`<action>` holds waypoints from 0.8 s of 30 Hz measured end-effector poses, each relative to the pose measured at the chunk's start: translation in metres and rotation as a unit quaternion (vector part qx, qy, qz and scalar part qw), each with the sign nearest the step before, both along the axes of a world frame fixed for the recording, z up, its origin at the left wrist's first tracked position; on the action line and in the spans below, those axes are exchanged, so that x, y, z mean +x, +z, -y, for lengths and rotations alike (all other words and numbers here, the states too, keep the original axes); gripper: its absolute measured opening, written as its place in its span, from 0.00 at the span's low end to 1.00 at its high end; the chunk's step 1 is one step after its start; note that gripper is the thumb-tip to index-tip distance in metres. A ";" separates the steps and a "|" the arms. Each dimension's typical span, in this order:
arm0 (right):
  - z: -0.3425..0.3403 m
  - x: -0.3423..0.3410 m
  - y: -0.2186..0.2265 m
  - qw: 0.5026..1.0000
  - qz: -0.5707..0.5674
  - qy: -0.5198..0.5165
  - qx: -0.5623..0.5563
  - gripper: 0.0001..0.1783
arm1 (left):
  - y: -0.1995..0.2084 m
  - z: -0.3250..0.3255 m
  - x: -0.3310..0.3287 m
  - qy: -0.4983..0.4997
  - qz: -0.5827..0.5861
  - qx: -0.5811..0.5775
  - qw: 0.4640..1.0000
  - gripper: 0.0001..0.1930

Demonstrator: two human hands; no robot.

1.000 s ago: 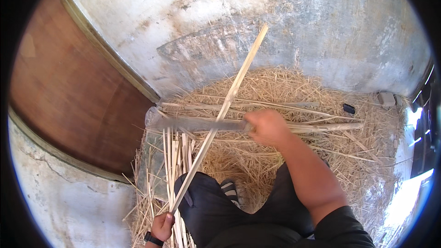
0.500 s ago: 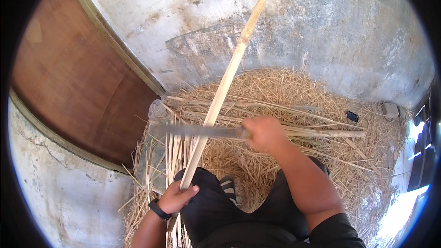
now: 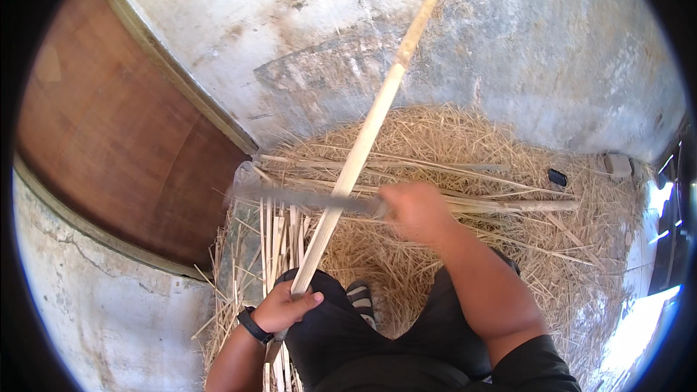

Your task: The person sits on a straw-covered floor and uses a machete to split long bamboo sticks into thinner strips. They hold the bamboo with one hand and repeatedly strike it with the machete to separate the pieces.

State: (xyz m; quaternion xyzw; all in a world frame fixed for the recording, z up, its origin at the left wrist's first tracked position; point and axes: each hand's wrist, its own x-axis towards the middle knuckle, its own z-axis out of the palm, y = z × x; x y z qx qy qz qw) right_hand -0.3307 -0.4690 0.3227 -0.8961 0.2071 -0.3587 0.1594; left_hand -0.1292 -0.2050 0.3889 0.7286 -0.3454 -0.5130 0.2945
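A long, pale split bamboo strip [image 3: 369,134] slants up and away from me, with a node near its upper part. My left hand [image 3: 287,308], with a dark band on its wrist, is closed around the strip's lower end by my left thigh. In my closed right hand [image 3: 415,210] is the handle of a large knife [image 3: 294,197]. Its blade, smeared by motion, points left and crosses the strip above my knees. Whether the edge bites into the bamboo cannot be made out.
Thin bamboo strips [image 3: 278,231] lie bundled beside my left leg. More long bamboo pieces [image 3: 526,205] lie across the straw [image 3: 435,131]. A small black object [image 3: 557,177] and a greyish block [image 3: 618,165] are at the right. A brown door panel [image 3: 138,123] and a stained wall [image 3: 530,51] stand close.
The bamboo strip's far end has shifted slightly right. My left hand has moved a little right, while the knife has shifted slightly left and its tip has risen.
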 end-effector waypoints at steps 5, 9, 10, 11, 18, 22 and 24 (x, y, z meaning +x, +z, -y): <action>-0.005 -0.004 0.015 0.998 -0.056 0.019 -0.034 0.11 | -0.001 -0.011 0.011 0.006 0.032 -0.005 0.999 0.11; 0.048 -0.019 0.008 0.963 0.021 -0.188 0.189 0.10 | 0.000 -0.037 0.022 0.020 0.061 -0.028 0.998 0.09; 0.051 -0.019 0.012 0.948 0.028 -0.233 0.213 0.10 | -0.001 -0.046 0.021 0.033 0.049 -0.044 0.997 0.09; 0.046 -0.019 0.012 0.961 0.025 -0.197 0.192 0.10 | -0.004 -0.055 0.020 0.045 0.038 -0.058 0.997 0.10; -0.017 -0.003 0.018 0.994 -0.026 0.029 -0.104 0.09 | 0.000 -0.076 0.026 0.023 0.346 -0.044 0.937 0.15; -0.001 -0.010 0.022 0.994 -0.105 -0.003 0.017 0.11 | -0.015 -0.109 0.052 0.030 0.494 -0.132 0.859 0.22; 0.027 -0.020 0.016 0.988 -0.034 -0.103 0.113 0.11 | -0.022 -0.123 0.060 0.038 0.521 -0.140 0.841 0.25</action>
